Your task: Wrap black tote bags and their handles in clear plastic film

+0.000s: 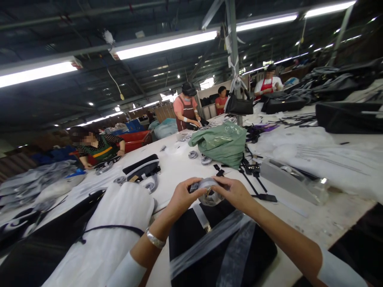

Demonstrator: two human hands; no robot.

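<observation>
Just below the centre of the frame, both hands hold a roll of clear tape point(210, 195). It is small, round and glossy, see-through with a greyish sheen, its core dark against the light. The left hand point(183, 196) grips its left edge with thumb and fingers closed; the right hand point(236, 194) clasps the right edge the same way. The roll hovers above a black bag point(194, 239) crossed by clear strips, lying on the white table point(323, 219). A silver bracelet point(154, 239) circles the left wrist. A green plastic bag point(223, 141) sits beyond, above centre.
</observation>
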